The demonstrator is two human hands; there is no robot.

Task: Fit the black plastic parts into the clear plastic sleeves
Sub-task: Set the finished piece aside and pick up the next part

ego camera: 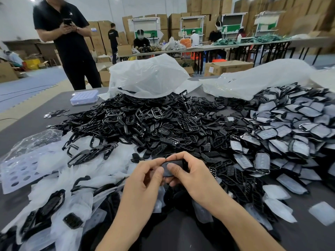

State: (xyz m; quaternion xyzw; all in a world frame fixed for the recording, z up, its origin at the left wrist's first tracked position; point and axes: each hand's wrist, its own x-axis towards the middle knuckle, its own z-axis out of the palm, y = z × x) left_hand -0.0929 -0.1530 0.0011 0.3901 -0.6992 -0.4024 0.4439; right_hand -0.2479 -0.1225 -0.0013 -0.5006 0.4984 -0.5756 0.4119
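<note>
Part point(173, 165) is pinched at both ends, my left grip point(145, 180) and right grip point(192, 174) both clamped on it, low over the desk point(27, 122) near the black pile point(145, 124); sleeve too blurred to tell, so I'd keep its mouth spread with my thumbs and push in square.

The surface point(27, 124) is dark grey. The loose parts point(145, 120) are glossy black. The sleeves point(54, 178) at the left are milky white and half transparent. The filled sleeves point(290, 124) at the right look pale grey with black rims. The held part point(169, 169) is dull dark grey. The two bags point(148, 77) are cloudy white. The box point(84, 96) is pale lilac with a pattern of round dots. The floor point(27, 84) is blue, the cartons point(226, 67) brown.
</note>
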